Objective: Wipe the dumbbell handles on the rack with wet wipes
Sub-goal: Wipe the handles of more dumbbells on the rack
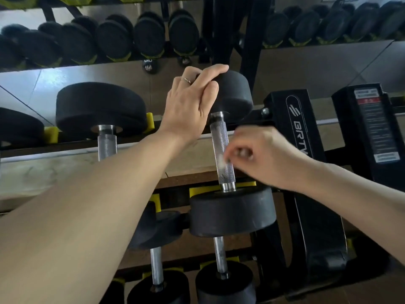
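Note:
A black dumbbell lies on the top tier of the rack (295, 119), with its knurled steel handle (220, 141) running toward me between a far head (236, 95) and a near head (232, 212). My left hand (190, 102) rests on the far head, fingers curled over its top edge. My right hand (260, 156) is blurred beside the lower part of the handle and pinches a small white wet wipe (221, 160) against the steel.
Another dumbbell (100, 110) sits to the left on the same tier. Two more dumbbells (157, 266) lie on the tier below. A mirror behind reflects rows of dumbbells. A black machine with a warning label (377, 126) stands at the right.

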`<state>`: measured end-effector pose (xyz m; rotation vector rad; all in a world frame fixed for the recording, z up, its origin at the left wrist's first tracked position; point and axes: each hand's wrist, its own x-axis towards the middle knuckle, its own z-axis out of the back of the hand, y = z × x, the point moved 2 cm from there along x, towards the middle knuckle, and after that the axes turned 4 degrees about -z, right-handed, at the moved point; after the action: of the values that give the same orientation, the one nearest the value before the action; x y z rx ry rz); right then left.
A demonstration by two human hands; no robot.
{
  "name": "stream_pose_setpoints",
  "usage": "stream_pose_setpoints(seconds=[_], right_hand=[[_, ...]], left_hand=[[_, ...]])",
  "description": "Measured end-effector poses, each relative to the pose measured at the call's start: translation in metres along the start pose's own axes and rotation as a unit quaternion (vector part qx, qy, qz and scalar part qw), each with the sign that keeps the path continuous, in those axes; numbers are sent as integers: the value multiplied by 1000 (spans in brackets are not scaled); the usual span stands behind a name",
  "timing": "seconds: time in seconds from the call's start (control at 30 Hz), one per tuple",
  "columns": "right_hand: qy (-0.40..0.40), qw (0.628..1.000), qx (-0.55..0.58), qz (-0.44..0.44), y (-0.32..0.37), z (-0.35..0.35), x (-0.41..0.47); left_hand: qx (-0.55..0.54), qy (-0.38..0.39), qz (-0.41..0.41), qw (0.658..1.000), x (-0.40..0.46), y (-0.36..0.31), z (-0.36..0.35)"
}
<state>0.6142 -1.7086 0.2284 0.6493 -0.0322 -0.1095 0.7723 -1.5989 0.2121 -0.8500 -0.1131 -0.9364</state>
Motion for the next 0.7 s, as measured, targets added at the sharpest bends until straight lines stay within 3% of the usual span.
stream_pose_setpoints(seconds=[0.07, 0.13, 0.3, 0.33, 0.4, 0.47, 0.5, 0.57, 0.7], right_hand=[[-127, 992, 5, -17, -2, 4, 15], [-145, 989, 20, -30, 0, -4, 20], [65, 996, 25, -53, 0, -15, -18], [70, 996, 27, -46, -1, -11, -18], [-19, 998, 43, -42, -1, -1, -5], [-149, 983, 61, -85, -5, 5, 14], [-174, 975, 76, -111, -6, 3, 19], [-128, 975, 112, -142, -10, -12, 10], [57, 973, 152, -165, -9, -14, -28]], left_hand=[[4, 1, 3, 1000, 0, 1, 0], [3, 3, 6, 1000, 0, 1, 0], [-3, 3, 8, 1000, -2, -1, 0], [-6, 1, 10, 1000, -1, -1, 0], [-8, 0, 10, 1000, -1, -1, 0], [-5, 1, 6, 1000, -1, -1, 0], [-4, 3, 8, 1000, -1, -1, 0], [-5, 8, 11, 1000, -1, 0, 0], [2, 4, 7, 1000, 1, 0, 0]])
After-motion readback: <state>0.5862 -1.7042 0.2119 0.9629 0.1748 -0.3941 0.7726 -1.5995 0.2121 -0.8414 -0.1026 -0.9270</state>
